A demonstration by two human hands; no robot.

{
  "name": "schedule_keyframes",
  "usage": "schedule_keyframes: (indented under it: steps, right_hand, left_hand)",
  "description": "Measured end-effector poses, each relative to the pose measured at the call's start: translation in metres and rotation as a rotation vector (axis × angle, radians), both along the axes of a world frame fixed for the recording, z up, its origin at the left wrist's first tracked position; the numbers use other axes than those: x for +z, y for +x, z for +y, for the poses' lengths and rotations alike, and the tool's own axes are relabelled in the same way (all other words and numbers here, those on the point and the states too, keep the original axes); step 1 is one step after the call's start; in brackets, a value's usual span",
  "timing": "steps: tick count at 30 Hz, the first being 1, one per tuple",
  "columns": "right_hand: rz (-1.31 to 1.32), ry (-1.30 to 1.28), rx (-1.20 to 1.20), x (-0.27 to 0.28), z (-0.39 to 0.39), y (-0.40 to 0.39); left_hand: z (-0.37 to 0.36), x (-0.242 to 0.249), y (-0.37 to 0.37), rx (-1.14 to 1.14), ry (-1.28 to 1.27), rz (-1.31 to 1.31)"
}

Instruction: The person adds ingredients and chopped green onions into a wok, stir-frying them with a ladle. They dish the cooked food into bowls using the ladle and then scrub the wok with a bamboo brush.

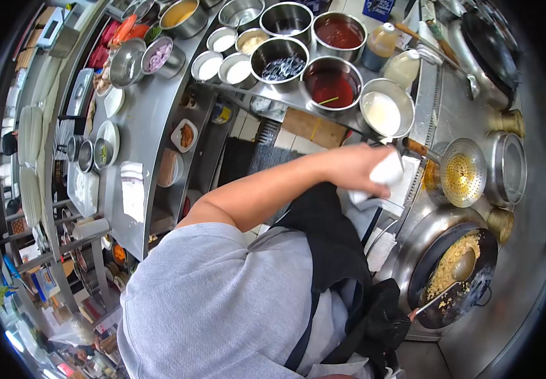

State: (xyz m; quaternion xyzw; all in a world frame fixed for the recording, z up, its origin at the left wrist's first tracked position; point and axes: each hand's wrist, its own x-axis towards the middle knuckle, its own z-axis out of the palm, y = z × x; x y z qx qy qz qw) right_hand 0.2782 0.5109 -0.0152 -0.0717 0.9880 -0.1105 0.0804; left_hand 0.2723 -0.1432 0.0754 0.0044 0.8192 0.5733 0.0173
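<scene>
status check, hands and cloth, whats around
One hand grips white cloth at counter edge; side unclear, other hand unseen. Strainer beside it, wok of rice below.

The soft white cloth (387,172) in the hand (352,167) looks matt and crumpled, beside the shiny steel perforated skimmer (463,172) with its wooden handle. The round black wok (456,278) at near right is dull and greasy, and the long grey steel counter (140,120) at left is smooth, brushed metal.

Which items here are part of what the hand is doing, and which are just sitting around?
In use:
- hand, gripping the white cloth
- counter edge under the cloth

Lying about:
- wok of fried rice with ladle
- strainer
- red sauce bowl
- white liquid bowl
</scene>
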Motion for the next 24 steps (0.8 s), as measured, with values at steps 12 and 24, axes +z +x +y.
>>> schedule_keyframes:
  steps: [12, 24]
  right_hand:
    - [-0.212, -1.039, -0.821, 0.099, -0.148, 0.011]
    - [-0.039, -0.625, -0.981, 0.089, -0.089, -0.059]
  left_hand:
    - [0.046, 0.012, -0.104, -0.321, 0.036, -0.06]
    - [0.278, -0.087, -0.178, -0.507, 0.538, -0.945]
